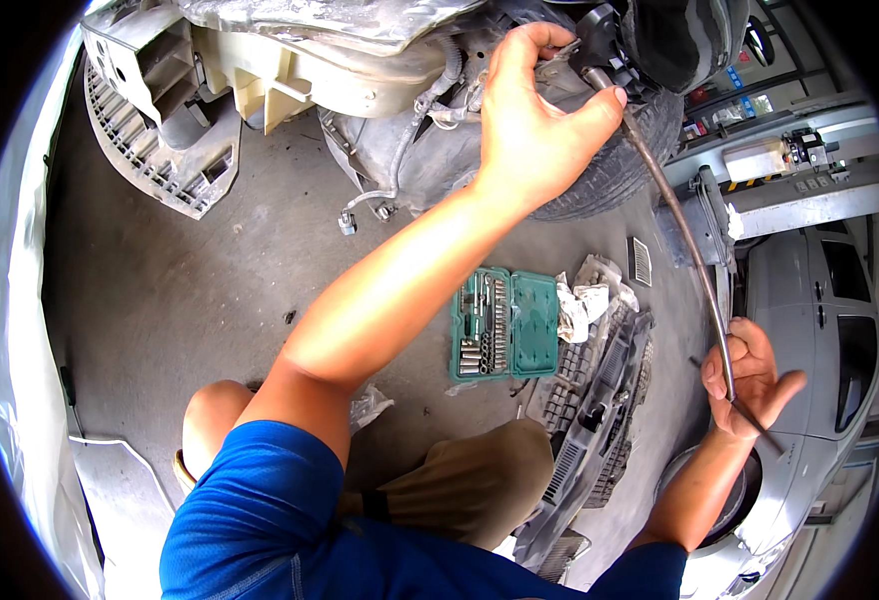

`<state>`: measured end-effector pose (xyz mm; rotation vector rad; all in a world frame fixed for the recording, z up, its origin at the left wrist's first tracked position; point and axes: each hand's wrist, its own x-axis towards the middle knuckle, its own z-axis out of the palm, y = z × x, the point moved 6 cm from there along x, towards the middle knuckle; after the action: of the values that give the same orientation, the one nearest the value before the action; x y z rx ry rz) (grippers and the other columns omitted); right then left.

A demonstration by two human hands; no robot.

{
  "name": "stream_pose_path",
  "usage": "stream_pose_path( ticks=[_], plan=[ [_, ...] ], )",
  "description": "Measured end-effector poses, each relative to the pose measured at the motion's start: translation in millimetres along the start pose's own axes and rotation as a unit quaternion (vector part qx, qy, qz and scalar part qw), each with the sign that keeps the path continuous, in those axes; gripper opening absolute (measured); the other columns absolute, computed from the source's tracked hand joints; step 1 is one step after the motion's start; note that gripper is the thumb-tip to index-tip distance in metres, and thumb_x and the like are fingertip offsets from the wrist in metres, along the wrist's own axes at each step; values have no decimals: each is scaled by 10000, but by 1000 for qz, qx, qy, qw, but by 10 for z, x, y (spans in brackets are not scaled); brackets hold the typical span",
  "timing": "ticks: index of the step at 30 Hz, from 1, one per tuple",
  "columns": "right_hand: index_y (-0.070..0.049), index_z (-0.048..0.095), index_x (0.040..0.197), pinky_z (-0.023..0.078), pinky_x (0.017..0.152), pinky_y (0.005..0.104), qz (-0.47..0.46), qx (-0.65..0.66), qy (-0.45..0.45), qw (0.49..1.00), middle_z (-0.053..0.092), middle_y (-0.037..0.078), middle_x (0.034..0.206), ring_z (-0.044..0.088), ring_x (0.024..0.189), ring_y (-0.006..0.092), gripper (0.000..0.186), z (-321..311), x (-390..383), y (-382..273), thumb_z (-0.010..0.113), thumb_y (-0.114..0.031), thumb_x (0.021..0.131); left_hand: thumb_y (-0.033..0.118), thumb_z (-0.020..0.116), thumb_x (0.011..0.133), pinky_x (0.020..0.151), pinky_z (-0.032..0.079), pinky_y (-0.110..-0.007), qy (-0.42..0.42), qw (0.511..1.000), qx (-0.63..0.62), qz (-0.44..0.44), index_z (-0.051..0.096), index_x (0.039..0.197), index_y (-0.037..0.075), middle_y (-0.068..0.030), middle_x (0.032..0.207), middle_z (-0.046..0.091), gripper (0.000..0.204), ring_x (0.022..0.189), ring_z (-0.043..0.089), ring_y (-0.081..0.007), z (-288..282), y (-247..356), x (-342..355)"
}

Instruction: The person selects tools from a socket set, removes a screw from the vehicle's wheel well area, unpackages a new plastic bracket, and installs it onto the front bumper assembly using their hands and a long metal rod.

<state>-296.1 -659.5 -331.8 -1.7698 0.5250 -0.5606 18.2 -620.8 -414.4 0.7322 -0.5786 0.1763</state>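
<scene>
My left hand (535, 135) reaches up to the car's underside, fingers curled at a dark metal fitting (600, 35) and thumb against the socket-like upper end of a long metal bar (680, 215). My right hand (745, 380) holds the bar's lower part, fingers curled loosely at it and thumb sticking out. The bar slants down from the fitting, beside a tire (620, 185). A plastic wheel-arch liner (420, 170) with a hose and connector lies left of the tire, partly behind my left arm.
A green socket set (535, 325) lies open on the concrete floor (190, 290) beside crumpled rags (585, 305) and long grille parts (590, 430). Detached panels (160, 150) sit upper left. A silver car (790, 290) and a lift beam (800, 215) stand at the right.
</scene>
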Motion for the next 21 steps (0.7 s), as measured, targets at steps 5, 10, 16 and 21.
stream_pose_path(
  ticks=[5, 10, 16, 21],
  plan=[
    [18, 436, 1269, 379, 579, 246, -115, 211, -92, 966, 472, 126, 957, 427, 679, 146, 826, 137, -93, 177, 589, -632, 781, 148, 782, 611, 856, 442, -353, -21, 997, -19, -67, 513, 1013, 9, -133, 982, 546, 504, 948, 545, -264, 32, -118, -16],
    [14, 441, 1278, 403, 629, 265, -151, 465, -57, 870, 476, 90, 947, 474, 726, 133, 457, 244, 38, 511, 452, -321, 967, 140, 808, 648, 851, 446, -310, 12, 1000, 22, -6, 529, 1031, -4, -97, 981, 576, 496, 931, 550, -181, -23, -18, 3],
    [47, 288, 1370, 416, 696, 292, -328, 529, 117, 774, 509, 88, 1023, 518, 820, 142, 518, 488, 149, 601, 484, -168, 942, 99, 762, 658, 854, 433, -336, -5, 999, 13, -45, 535, 1031, 8, -115, 994, 551, 447, 945, 537, -247, -24, -27, -21],
    [-39, 432, 1312, 432, 722, 246, -359, 221, 73, 904, 580, 70, 1126, 549, 968, 154, 483, 548, 247, 649, 542, -313, 930, 92, 749, 660, 853, 432, -348, -13, 999, 2, -41, 534, 1030, 7, -136, 993, 559, 437, 953, 541, -274, -77, 4, 34]
  ],
)
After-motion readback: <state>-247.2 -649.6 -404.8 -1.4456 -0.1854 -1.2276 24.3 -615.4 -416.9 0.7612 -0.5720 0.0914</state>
